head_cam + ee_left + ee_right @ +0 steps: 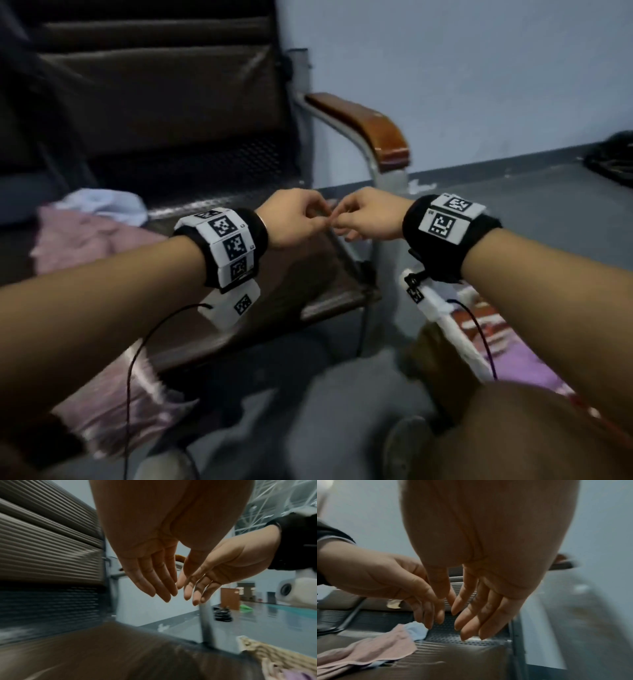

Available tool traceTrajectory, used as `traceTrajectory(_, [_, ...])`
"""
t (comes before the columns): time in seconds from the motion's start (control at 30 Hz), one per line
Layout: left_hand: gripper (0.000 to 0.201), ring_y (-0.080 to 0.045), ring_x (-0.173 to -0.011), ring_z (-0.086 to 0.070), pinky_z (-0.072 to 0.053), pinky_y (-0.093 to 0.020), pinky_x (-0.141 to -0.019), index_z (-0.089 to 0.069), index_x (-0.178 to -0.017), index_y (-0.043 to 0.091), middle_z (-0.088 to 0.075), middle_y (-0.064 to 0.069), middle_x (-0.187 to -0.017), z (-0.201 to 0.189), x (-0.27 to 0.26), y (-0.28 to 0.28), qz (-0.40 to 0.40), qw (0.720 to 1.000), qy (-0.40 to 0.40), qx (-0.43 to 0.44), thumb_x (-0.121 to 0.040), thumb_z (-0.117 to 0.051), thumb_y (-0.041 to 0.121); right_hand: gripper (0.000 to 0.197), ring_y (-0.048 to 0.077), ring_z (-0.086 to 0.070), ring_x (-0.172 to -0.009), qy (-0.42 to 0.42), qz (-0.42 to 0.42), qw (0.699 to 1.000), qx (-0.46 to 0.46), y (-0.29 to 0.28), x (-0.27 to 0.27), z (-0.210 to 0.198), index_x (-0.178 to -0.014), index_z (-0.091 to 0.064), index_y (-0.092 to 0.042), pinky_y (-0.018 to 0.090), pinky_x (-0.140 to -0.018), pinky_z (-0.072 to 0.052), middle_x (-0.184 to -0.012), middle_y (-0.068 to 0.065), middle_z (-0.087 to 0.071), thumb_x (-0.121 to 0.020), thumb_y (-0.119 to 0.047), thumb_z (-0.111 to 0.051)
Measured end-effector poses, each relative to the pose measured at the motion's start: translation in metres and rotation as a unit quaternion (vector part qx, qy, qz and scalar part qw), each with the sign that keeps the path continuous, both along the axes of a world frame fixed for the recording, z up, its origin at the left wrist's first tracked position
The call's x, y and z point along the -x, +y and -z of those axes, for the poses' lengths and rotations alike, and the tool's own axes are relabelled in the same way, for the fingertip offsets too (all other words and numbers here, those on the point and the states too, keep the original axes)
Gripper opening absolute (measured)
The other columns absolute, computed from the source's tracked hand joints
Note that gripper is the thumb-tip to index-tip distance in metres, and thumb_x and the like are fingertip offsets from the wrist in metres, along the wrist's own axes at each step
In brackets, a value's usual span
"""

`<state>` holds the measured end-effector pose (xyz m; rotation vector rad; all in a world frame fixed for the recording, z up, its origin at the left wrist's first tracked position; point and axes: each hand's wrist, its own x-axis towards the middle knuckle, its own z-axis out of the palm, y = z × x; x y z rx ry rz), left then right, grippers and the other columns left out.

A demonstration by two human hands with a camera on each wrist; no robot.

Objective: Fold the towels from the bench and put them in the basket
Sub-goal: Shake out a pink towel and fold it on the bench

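A pink towel [85, 240] [373, 651] lies crumpled on the left of the brown bench seat [291, 291], with a pale blue-white towel [106, 205] [418, 628] bunched at its far edge. My left hand [318, 219] [159, 585] and right hand [346, 219] [476, 615] meet above the right end of the seat, fingertips close together. Both wrist views show the fingers fairly straight and relaxed, holding nothing. A woven basket [267, 654] stands on the floor to the right of the bench, with purple cloth [524, 363] in it.
The bench has a ribbed dark backrest [154, 85] and a wooden armrest [370, 126] on a metal frame at its right end. Shiny pink fabric [130, 404] hangs at the lower left. A dark bundle [613, 161] lies on the grey floor by the wall.
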<state>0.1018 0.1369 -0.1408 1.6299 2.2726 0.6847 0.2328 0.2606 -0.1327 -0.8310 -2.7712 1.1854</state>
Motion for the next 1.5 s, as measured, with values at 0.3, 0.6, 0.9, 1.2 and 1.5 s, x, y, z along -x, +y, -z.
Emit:
traceTrajectory(0.3, [0.022,-0.021,-0.102,-0.065,-0.050,-0.030,-0.089,-0.071,-0.110,0.020,-0.073,-0.003,-0.112,0.047,0.142,-0.173,-0.205,0.967,0.055,0.144,-0.092,-0.063,0.029,0.016,0.027,-0.073,-0.086,-0.026,-0.180,0.983,0.013,-0.134,0.177,0.049,-0.098,-0.073,-0.008,0.036,-0.084,-0.057,-0.100,0.015,-0.076,-0.092,-0.014,-0.060])
traceTrajectory(0.6, [0.049,-0.027,-0.109,-0.064,-0.044,-0.025,-0.089,-0.070,-0.101,0.008,-0.070,-0.011,-0.111,0.109,0.177,-0.270,-0.326,0.877,0.108,0.336,-0.092,-0.058,0.055,0.024,0.023,-0.062,-0.074,-0.112,-0.240,0.964,0.034,-0.217,0.227,0.107,-0.097,-0.075,0.000,0.041,-0.078,-0.057,-0.098,0.020,-0.075,-0.091,-0.020,-0.063])
traceTrajectory(0.9, [0.028,-0.025,-0.075,-0.067,-0.054,-0.034,-0.066,-0.067,-0.084,0.005,-0.072,-0.011,-0.084,0.100,0.174,-0.228,-0.356,0.915,-0.186,-0.037,-0.095,-0.060,0.030,0.009,0.021,-0.063,-0.086,-0.073,-0.237,0.967,0.054,-0.230,0.232,0.111,-0.088,-0.071,-0.014,0.035,-0.082,-0.052,-0.095,0.008,-0.071,-0.088,-0.023,-0.073])
traceTrajectory(1.2, [0.027,-0.034,-0.079,-0.071,-0.060,-0.041,-0.073,-0.067,-0.094,-0.001,-0.073,-0.021,-0.091,0.055,0.173,-0.164,-0.372,0.866,-0.246,-0.227,-0.094,-0.064,0.026,0.019,0.026,-0.067,-0.076,0.088,-0.016,0.993,0.083,-0.151,0.218,0.056,-0.099,-0.070,-0.015,0.034,-0.068,-0.054,-0.093,0.013,-0.073,-0.080,-0.010,-0.069])
traceTrajectory(1.5, [0.046,-0.025,-0.100,-0.054,-0.046,-0.035,-0.082,-0.047,-0.105,0.024,-0.053,-0.004,-0.111,0.030,0.143,-0.098,-0.352,0.912,-0.028,-0.208,-0.065,-0.067,0.034,0.053,0.015,-0.058,-0.104,0.217,-0.023,0.959,-0.180,-0.073,0.167,0.010,-0.108,-0.071,-0.035,0.029,-0.095,-0.046,-0.109,-0.003,-0.062,-0.074,0.004,-0.059])
